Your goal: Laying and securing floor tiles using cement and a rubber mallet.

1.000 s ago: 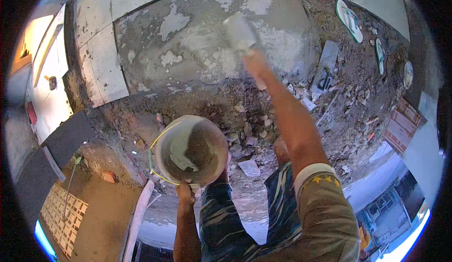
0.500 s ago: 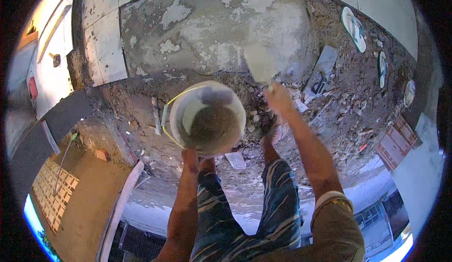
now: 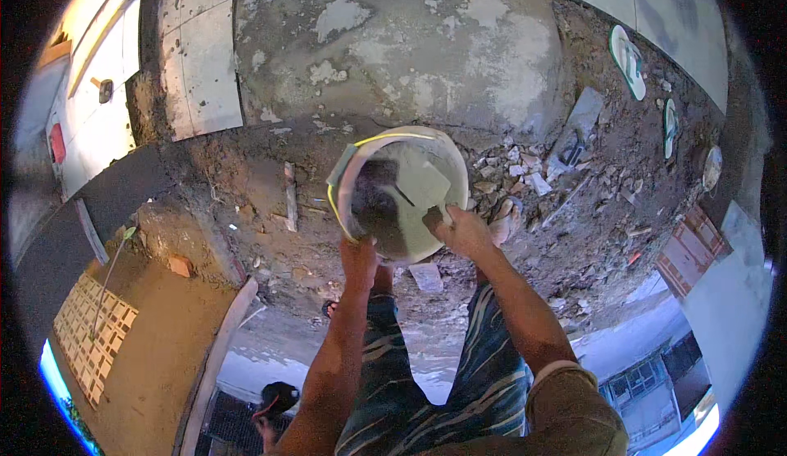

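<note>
A pale round bucket (image 3: 461, 179) with a yellow wire handle hangs over the dirt in front of my legs. Its inside is part shadow, part pale grey, and what lies at the bottom is hard to make out. My left hand (image 3: 358, 261) is closed on the near left rim of the bucket. In my right hand (image 3: 469, 233), wrapped round its grip, is a trowel (image 3: 428, 179). Its pale flat blade is inside the bucket.
Beyond the bucket lies a patchy grey cement surface (image 3: 377, 62) beside pale slabs (image 3: 201, 79). Broken rubble (image 3: 508, 169) and a flat board (image 3: 586, 111) lie to the right, with flip-flops (image 3: 630, 62) farther off. A stick (image 3: 291, 198) lies left. Another person (image 3: 277, 403) shows at lower left.
My right hand has brought the trowel from over the cement surface down and left into the bucket. The bucket has shifted right in view. A person has appeared at lower left.
</note>
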